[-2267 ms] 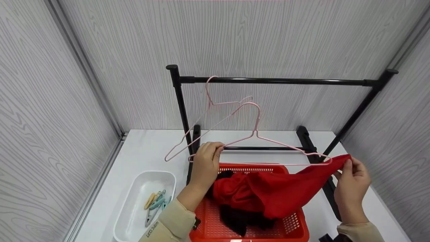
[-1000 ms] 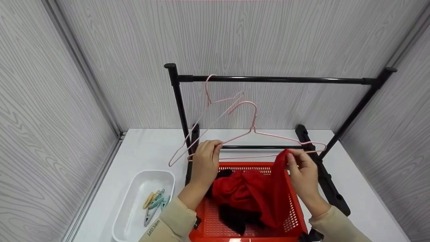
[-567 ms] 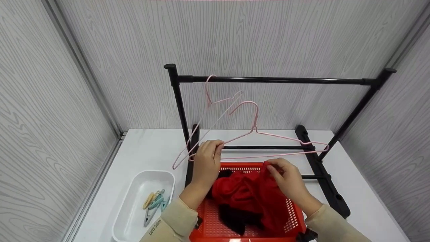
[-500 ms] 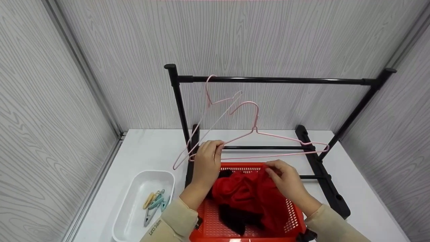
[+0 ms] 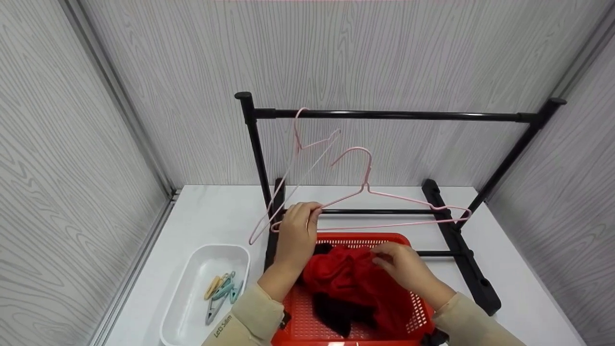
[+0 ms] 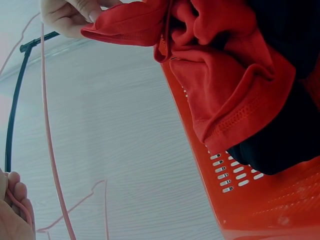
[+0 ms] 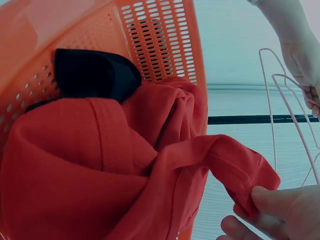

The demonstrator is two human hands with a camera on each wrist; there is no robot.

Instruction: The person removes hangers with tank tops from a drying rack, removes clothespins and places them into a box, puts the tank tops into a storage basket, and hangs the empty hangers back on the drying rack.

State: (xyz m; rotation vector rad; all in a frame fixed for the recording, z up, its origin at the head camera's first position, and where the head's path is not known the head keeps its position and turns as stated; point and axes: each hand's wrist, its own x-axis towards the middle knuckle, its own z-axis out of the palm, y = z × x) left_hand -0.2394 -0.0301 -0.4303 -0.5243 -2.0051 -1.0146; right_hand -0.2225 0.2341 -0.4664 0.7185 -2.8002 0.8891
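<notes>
My left hand (image 5: 297, 235) grips a pink wire hanger (image 5: 367, 179) by one shoulder, holding it upright above the basket with its hook free. My right hand (image 5: 402, 265) pinches a corner of a red garment (image 5: 384, 298) between thumb and fingers, below the hanger's lower bar. In the right wrist view the pinched corner of the red garment (image 7: 230, 160) stretches out past the basket's edge, a stitched hem showing. Most of the garment lies bunched in the basket on dark cloth (image 5: 331, 315).
The red perforated basket (image 5: 401, 237) stands in front of a black clothes rack (image 5: 384, 115). A second pink hanger (image 5: 297, 137) hangs from the rack's bar at the left. On the left, a white tray (image 5: 169, 312) holds several clothespins (image 5: 222, 290).
My right hand has moved left and down with the red garment's corner, from beyond the hanger's right end to low over the basket. The left hand and its hanger stay nearly still.
</notes>
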